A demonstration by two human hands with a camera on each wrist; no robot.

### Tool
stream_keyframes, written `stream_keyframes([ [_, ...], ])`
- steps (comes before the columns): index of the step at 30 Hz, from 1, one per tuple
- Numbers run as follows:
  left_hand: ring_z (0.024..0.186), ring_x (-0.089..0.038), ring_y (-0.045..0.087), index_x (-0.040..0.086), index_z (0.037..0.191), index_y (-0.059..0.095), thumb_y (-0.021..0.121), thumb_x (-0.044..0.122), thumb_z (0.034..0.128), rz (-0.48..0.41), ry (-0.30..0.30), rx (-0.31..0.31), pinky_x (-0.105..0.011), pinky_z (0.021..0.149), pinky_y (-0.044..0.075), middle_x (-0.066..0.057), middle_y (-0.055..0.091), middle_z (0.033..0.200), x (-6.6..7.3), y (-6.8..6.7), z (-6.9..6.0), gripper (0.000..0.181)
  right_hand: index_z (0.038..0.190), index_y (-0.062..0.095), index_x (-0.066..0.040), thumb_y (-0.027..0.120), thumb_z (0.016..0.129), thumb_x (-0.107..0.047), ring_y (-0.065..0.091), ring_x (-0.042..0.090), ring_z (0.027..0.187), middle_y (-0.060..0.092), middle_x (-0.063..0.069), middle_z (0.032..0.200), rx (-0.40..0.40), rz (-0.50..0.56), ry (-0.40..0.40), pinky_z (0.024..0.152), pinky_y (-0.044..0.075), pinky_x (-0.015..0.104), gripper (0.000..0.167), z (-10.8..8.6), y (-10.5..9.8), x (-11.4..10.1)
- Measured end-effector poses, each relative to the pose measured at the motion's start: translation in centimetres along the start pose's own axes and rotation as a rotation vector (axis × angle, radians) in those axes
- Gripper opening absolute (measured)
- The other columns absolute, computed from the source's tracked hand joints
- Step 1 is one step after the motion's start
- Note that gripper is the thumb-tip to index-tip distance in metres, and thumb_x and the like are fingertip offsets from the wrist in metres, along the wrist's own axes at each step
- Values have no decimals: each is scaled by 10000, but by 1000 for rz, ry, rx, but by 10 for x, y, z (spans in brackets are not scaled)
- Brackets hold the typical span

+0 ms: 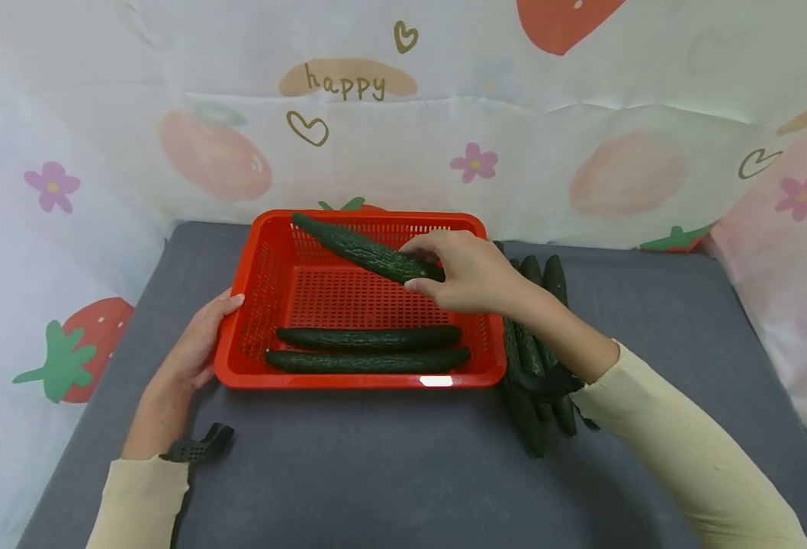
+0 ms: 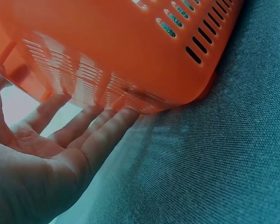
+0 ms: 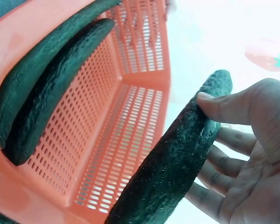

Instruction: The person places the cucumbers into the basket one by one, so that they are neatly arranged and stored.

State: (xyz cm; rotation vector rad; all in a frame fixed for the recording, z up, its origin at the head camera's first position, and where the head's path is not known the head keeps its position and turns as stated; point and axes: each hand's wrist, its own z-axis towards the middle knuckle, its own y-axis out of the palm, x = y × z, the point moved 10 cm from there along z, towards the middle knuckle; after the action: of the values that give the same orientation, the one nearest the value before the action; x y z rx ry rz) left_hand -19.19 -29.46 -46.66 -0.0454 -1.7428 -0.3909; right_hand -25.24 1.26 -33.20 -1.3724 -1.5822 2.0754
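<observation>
A red plastic basket (image 1: pixel 496 335) holds two dark green cucumbers (image 1: pixel 369 338) lying side by side along its near wall. My right hand (image 1: pixel 468 271) pinches a third cucumber (image 1: pixel 365 250) near its right end, tilted above the basket. In the right wrist view the thumb of my right hand (image 3: pixel 256 154) presses one side of that cucumber (image 3: pixel 172 163), fingers on the other. My left hand (image 1: pixel 200 335) rests at the basket's left side, thumb on the rim; in the left wrist view the fingers of that hand (image 2: pixel 60 149) touch the outer wall (image 2: pixel 130 56).
Several more cucumbers (image 1: pixel 554 282) lie to the right of the basket on the grey cloth (image 1: pixel 348 473), partly hidden under my right forearm. Behind the table hangs a white printed curtain (image 1: pixel 390 152).
</observation>
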Motion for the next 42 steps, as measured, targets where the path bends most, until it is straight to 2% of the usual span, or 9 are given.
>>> stream_keyframes([
  [7,1013,-76,756,172,1454,453,392,298,1156,10,-10,33,-261,870,645,58,732,1182,-6,-4,-7,329,1377,686,-161,759,972,-290,685,184,1083,746,6,1242,-44,-37,-10,865,598,424,431,10,16,-9],
  [12,1034,-75,754,184,1483,438,396,314,1155,21,-20,45,-264,880,644,61,728,1205,-6,-5,-6,355,1381,687,-177,757,972,-299,673,176,1050,744,-4,1209,-59,-62,-17,817,596,400,432,17,22,-16],
  [17,1050,-76,745,180,1484,428,399,318,1155,24,-30,45,-264,881,644,56,717,1220,-5,-5,-5,359,1401,679,-188,751,976,-306,680,184,1121,738,-5,1280,-75,-83,-16,862,604,419,448,21,26,-22],
  [22,1035,-78,752,175,1458,444,397,309,1156,31,-30,40,-268,872,647,53,723,1197,-5,-5,-6,334,1407,680,-192,750,977,-314,689,185,1110,738,-2,1315,-85,-102,-15,805,600,396,453,23,31,-25],
  [30,1033,-85,758,192,1472,441,415,321,1151,38,-47,54,-275,871,649,53,729,1201,-6,-5,-6,347,1420,673,-206,738,990,-304,689,189,1101,717,10,1337,-88,-100,6,787,592,374,445,22,42,-22],
  [35,1025,-92,761,168,1506,415,402,312,1156,26,-26,17,-276,867,649,40,733,1202,-4,-1,-3,379,1416,658,-171,707,1012,-267,695,218,1094,691,44,1353,9,-70,18,750,609,361,418,21,32,-20],
  [38,1021,-98,767,148,1514,405,388,294,1159,23,-9,-7,-283,868,650,33,738,1204,-2,2,0,385,1427,642,-157,697,1015,-283,687,225,1143,676,52,1367,58,-39,39,820,618,385,435,18,17,-16],
  [42,1037,-94,766,162,1510,414,385,282,1159,20,-6,-9,-280,875,649,43,738,1221,-1,2,1,372,1428,639,-157,682,1027,-312,683,209,1173,671,35,1398,73,17,67,933,603,418,432,14,0,-7],
])
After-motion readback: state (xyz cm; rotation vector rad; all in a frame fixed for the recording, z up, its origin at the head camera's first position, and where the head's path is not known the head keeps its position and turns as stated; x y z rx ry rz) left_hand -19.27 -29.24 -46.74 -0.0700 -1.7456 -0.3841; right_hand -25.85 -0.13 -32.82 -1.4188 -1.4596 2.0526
